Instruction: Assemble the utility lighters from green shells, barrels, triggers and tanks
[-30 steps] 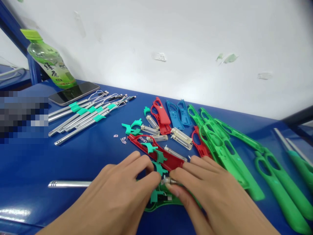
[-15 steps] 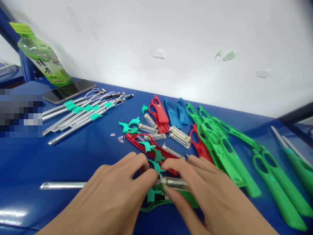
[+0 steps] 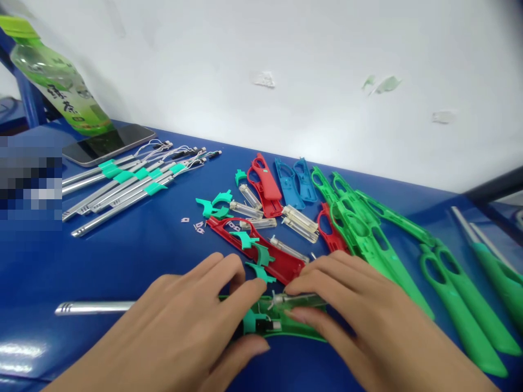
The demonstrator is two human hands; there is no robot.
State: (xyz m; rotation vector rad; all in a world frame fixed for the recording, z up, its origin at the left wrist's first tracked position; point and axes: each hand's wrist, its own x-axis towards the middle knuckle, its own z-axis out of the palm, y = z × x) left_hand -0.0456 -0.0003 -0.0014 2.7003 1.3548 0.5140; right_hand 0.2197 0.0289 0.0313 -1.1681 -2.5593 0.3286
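Note:
An open green lighter shell half (image 3: 300,329) lies on the blue table between my hands. In it are a teal trigger (image 3: 249,322) and a black igniter piece (image 3: 265,325). My left hand (image 3: 196,316) grips the shell's left part, thumb at the near edge and index finger across the far side. A metal tube (image 3: 96,308) sticks out to the left from under that hand. My right hand (image 3: 343,310) pinches a clear fuel tank (image 3: 302,300) between thumb and fingers, over the shell's right part. Its right end is hidden by the fingers.
Beyond my hands lie a red shell half (image 3: 281,264), loose teal triggers (image 3: 261,253) and clear tanks (image 3: 300,223). Green shells (image 3: 368,234) are stacked to the right. Several wired metal tubes (image 3: 122,201), a phone (image 3: 110,144) and a bottle (image 3: 61,81) stand or lie left.
The left thumb and index finger have spread apart, uncovering the igniter piece. The tank in my right hand has shifted slightly right, and its nozzle end is now clear of the left fingers.

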